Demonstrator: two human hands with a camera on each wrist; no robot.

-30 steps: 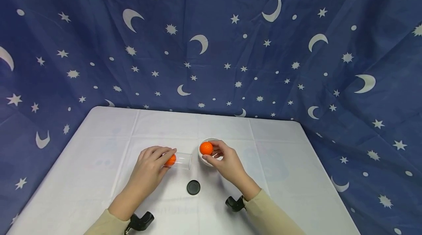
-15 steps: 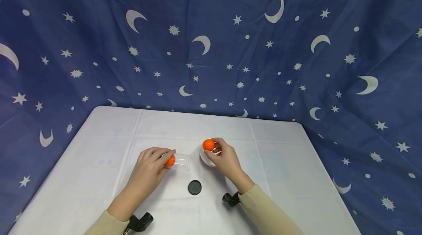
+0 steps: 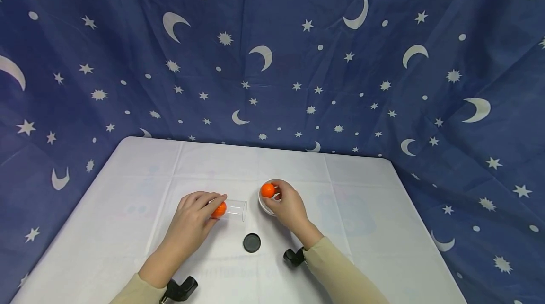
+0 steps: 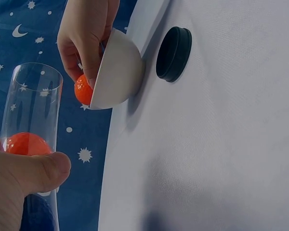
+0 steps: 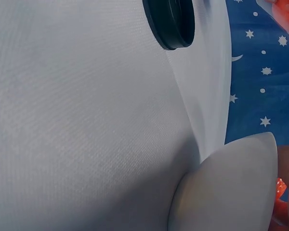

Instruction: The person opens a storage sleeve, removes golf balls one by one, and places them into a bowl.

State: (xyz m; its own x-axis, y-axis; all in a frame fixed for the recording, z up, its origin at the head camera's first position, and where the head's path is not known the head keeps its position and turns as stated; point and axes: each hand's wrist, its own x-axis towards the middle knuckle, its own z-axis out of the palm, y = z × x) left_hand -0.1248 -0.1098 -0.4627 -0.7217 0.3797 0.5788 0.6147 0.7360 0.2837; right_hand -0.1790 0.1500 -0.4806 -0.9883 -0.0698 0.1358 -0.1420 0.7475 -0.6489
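My left hand (image 3: pixel 192 216) grips a clear tube (image 3: pixel 237 210) lying sideways above the table. Inside the tube, near my fingers, sits an orange ball (image 4: pixel 26 143); the thumb (image 4: pixel 48 168) presses along the wall. To the right, my right hand (image 3: pixel 291 207) pinches a second orange ball (image 3: pixel 268 190) at the far-left part of a white bowl (image 4: pixel 119 72). In the left wrist view this ball shows partly beyond the bowl's rim. More orange (image 5: pixel 280 188) shows beside the fingers in the right wrist view; most of the bowl's inside is hidden.
A dark round lid (image 3: pixel 252 243) lies on the white table (image 3: pixel 362 219), in front of the tube and bowl. A dark blue curtain (image 3: pixel 272 72) with moons and stars hangs behind the table's far edge. Black wrist cameras (image 3: pixel 180 289) sit at both wrists.
The right hand lifts its ball slightly, then lowers it a little towards the bowl, its wrist shifting left. The left hand and tube stay nearly still. The head view shifts slightly.
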